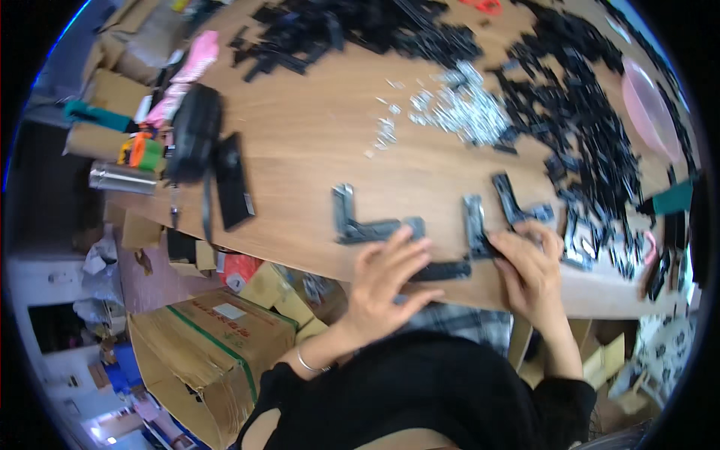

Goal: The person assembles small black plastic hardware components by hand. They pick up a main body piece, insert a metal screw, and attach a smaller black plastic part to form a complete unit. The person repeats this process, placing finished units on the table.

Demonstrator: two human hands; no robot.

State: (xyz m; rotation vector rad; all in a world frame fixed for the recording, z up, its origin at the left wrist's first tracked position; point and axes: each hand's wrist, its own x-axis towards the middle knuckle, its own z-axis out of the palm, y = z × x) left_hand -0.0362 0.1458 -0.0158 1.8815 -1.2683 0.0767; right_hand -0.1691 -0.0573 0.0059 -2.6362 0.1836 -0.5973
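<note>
Brown tabletop (292,157), bare left of black L-shaped part (352,230), hands (386,279) near edge (289,261)

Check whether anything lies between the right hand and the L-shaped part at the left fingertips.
Yes. Between the right hand and the L-shaped part lies another dark part; the left hand also overlaps the L-shaped part's right end in view.

Bright light falls on the tabletop (285,135), straight edges bow rimward, and everything seems slightly motion-blurred.
</note>
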